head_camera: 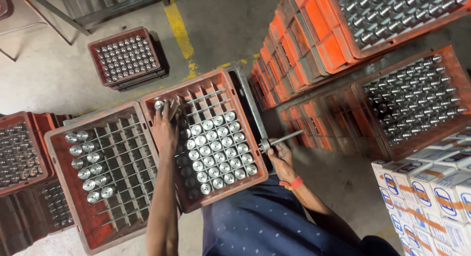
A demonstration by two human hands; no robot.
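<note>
The right hand (282, 155) pinches a metal valve (279, 140) just beyond the crate rim (260, 138), stem pointing away rightward. The left hand (164, 131) grips another valve (172, 108) inside, nearer the empty cells.

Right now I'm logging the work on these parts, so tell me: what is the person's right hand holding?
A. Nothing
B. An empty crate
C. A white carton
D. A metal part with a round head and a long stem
D: the right hand grips a metal part, round head near the fingers and stem pointing away, beside the red crate.
</note>
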